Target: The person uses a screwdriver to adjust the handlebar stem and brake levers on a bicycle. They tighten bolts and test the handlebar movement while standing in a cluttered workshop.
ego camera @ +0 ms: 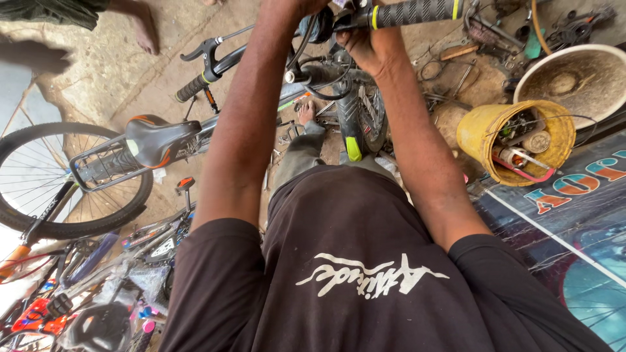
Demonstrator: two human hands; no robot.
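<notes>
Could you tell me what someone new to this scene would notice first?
Most striking are the person's two bare arms reaching up the middle of the view, with the right hand cupped under a black handlebar grip at the top edge; the left hand is cut off there. To the left, a black bicycle saddle sits above a spoked rear wheel. On the right, a yellow bucket holds tools and parts.

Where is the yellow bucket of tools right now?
The yellow bucket sits on the ground at the right, beside the person's right forearm and just below a big round pan.
</notes>
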